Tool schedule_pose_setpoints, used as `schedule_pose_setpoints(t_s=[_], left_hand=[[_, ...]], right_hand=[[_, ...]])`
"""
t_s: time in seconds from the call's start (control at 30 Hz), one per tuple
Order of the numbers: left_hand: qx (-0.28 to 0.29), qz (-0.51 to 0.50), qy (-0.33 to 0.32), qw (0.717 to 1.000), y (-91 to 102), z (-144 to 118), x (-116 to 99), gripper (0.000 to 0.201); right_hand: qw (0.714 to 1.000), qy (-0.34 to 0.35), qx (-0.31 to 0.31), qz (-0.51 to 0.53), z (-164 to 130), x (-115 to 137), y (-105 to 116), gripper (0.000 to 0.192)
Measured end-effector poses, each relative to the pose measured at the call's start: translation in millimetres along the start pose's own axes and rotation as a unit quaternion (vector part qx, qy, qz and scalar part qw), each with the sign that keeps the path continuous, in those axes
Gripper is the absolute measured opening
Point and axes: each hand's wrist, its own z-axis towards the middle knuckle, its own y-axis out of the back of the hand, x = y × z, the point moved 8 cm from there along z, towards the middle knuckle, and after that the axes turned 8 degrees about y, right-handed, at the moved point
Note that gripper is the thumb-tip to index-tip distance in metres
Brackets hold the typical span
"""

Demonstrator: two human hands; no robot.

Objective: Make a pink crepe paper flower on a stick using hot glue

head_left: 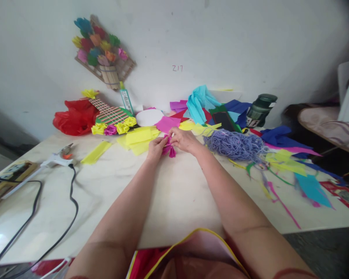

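Both hands meet over a small gathered piece of magenta crepe paper (171, 150) near the middle of the table. My left hand (157, 148) pinches its left side with closed fingers. From the right, my right hand (184, 140) grips the same paper between thumb and fingers, partly hiding it. Just behind the fingers lies a flat magenta paper sheet (168, 124). Yellow crepe paper sheets (141, 138) spread to the left of my hands. To the right is a tangled heap of purple string (235, 145).
A glue gun (58, 159) with a black cord (72, 197) lies at left. Behind stand a stick panel with paper flowers (110, 114), a red bag (74, 118), a glue tube (126, 100) and a dark green jar (261, 110). Paper scraps (312, 190) lie at right.
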Motion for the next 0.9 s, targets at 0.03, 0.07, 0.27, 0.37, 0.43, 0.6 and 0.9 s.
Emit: schedule_pose_setpoints(t_s=[0.03, 0.07, 0.27, 0.37, 0.43, 0.6, 0.9], left_hand=[[-0.009, 0.005, -0.006, 1.000, 0.5, -0.1, -1.2, 0.032], [-0.018, 0.010, -0.009, 1.000, 1.0, -0.1, -2.1, 0.032], [-0.045, 0.003, -0.024, 0.999, 3.4, 0.0, -2.9, 0.039], [-0.044, 0.002, -0.025, 0.999, 4.2, 1.3, -0.8, 0.042], [-0.041, 0.004, -0.026, 0.999, 4.4, 1.9, 0.1, 0.042], [-0.038, 0.015, -0.021, 0.999, 4.5, 2.4, 0.5, 0.042], [-0.007, 0.038, -0.012, 0.999, -0.9, -0.6, -0.4, 0.041]], right_hand=[[1.000, 0.000, -0.001, -0.002, -0.8, -1.6, -0.6, 0.015], [1.000, -0.001, -0.003, -0.003, -1.4, -3.3, -1.4, 0.014], [0.999, 0.008, -0.048, -0.005, -1.1, -7.2, -2.4, 0.014], [0.998, 0.014, -0.063, 0.005, -0.6, -7.4, -2.0, 0.012], [0.998, 0.016, -0.067, 0.012, -0.5, -7.4, -1.8, 0.012], [0.998, 0.008, -0.054, 0.019, 0.0, -8.1, -4.6, 0.014], [0.999, -0.006, -0.040, 0.032, 1.6, -7.2, -3.6, 0.013]])
